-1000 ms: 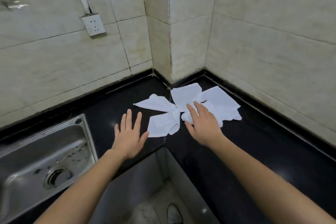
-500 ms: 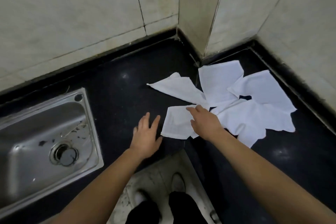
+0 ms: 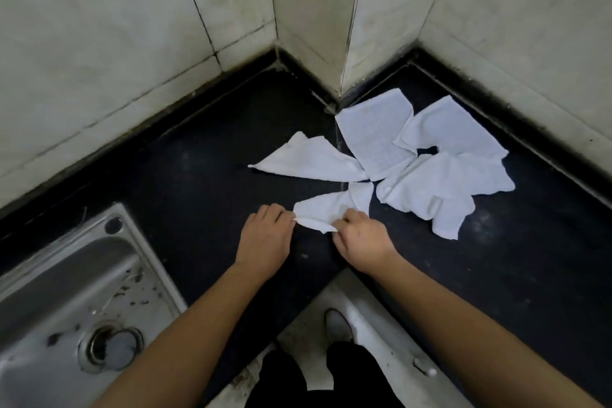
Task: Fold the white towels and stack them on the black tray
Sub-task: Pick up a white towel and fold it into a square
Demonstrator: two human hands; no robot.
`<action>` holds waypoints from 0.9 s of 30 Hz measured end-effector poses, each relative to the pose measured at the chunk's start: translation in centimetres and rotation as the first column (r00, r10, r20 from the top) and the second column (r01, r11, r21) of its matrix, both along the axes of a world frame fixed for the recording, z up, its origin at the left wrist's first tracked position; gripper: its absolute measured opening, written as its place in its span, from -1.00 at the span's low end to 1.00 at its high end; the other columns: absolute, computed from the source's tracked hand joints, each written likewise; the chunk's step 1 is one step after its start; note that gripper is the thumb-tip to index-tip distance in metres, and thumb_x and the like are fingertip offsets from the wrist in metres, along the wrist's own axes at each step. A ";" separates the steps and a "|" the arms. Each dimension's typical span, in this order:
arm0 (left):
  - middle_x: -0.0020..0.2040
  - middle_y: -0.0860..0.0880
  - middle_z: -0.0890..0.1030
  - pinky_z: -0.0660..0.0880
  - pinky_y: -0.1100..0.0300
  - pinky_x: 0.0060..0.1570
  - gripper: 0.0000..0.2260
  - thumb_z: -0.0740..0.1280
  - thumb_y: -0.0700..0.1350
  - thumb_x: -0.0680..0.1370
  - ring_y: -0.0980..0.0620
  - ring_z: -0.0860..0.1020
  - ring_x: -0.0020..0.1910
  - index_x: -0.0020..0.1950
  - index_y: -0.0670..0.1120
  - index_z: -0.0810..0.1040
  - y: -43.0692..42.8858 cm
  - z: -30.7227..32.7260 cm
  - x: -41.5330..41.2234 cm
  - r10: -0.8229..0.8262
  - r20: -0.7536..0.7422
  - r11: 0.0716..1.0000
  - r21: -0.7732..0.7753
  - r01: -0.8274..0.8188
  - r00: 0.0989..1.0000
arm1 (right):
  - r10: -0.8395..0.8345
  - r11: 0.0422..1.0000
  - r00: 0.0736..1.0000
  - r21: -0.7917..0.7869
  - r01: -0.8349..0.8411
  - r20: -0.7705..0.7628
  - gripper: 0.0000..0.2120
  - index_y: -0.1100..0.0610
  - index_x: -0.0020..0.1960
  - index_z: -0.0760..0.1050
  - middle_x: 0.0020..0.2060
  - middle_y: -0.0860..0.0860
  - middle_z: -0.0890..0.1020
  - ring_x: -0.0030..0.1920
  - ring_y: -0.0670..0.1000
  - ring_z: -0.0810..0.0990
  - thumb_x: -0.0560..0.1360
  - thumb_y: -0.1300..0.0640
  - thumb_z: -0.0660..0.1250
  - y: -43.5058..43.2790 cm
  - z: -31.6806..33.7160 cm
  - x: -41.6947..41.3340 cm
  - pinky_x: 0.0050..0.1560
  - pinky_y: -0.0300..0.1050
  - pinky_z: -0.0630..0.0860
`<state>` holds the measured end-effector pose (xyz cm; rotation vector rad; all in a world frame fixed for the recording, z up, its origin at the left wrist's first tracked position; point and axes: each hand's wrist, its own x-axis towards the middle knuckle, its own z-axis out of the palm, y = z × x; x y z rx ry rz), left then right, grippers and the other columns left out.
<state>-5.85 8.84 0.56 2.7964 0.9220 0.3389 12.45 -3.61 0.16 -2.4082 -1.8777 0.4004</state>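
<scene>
Tiled corner, black surface, sink left of the grips. Left grip and right grip each pinch a near corner of one white towel, which lies between them. The other towels lie rumpled and overlapping just beyond. Nothing looks folded yet, and no tray is in view.

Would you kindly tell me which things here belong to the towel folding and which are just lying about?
Job: nearest towel, pinched by left hand and right hand; other white towels behind it.
Lying about: steel sink; shoe on the floor.
</scene>
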 end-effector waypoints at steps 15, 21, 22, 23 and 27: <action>-0.10 -0.10 0.51 0.44 -0.03 -0.18 -0.88 0.24 -0.13 0.59 -0.08 0.45 -0.13 -0.05 -0.15 0.53 7.6 11.7 -11.9 0.417 0.372 0.896 -0.018 -0.443 0.829 | 0.025 0.941 0.995 0.339 0.008 -0.094 -0.76 0.02 0.24 0.55 0.04 0.07 0.62 -0.03 0.16 0.61 0.65 0.05 0.19 10.0 12.4 -4.8 -0.16 0.00 0.50; -0.08 0.00 0.53 0.45 0.07 -0.17 -0.88 0.22 -0.10 0.64 0.01 0.47 -0.09 0.03 -0.09 0.53 6.4 12.7 -15.5 0.498 0.381 0.863 -0.122 -0.491 0.780 | 0.141 0.916 0.942 0.400 -0.007 -0.305 -0.87 -0.07 0.06 0.65 -0.13 -0.09 0.64 -0.16 -0.07 0.56 0.58 -0.05 0.36 10.1 13.7 -5.5 -0.16 -0.12 0.46; -0.06 0.01 0.56 0.47 0.07 -0.15 -0.87 0.23 -0.08 0.64 0.02 0.50 -0.08 0.08 -0.08 0.54 6.3 12.8 -16.0 0.509 0.384 0.856 -0.137 -0.498 0.770 | 0.122 0.919 0.900 0.391 0.058 -0.419 -0.89 -0.07 0.03 0.66 -0.19 -0.11 0.63 -0.21 -0.10 0.55 0.55 -0.04 0.40 10.3 13.9 -5.6 -0.17 -0.15 0.47; -0.05 0.03 0.58 0.49 0.08 -0.14 -0.85 0.24 -0.06 0.64 0.04 0.52 -0.08 0.12 -0.08 0.56 6.3 12.9 -16.3 0.527 0.395 0.846 -0.162 -0.508 0.753 | 0.090 0.915 0.842 0.377 0.141 -0.532 -0.91 -0.06 0.00 0.67 -0.26 -0.12 0.62 -0.27 -0.12 0.54 0.52 -0.03 0.44 10.5 14.2 -5.7 -0.20 -0.19 0.48; -0.17 0.09 0.62 0.53 0.13 -0.16 -0.85 0.33 -0.04 0.61 0.11 0.57 -0.20 0.07 -0.07 0.63 6.2 13.5 -17.0 0.629 0.430 0.777 -0.355 -0.519 0.648 | 0.020 0.890 0.628 0.300 0.343 -0.778 -0.90 0.03 -0.03 0.66 -0.39 -0.14 0.59 -0.38 -0.10 0.60 0.48 0.06 0.51 11.6 15.1 -6.0 -0.29 -0.31 0.50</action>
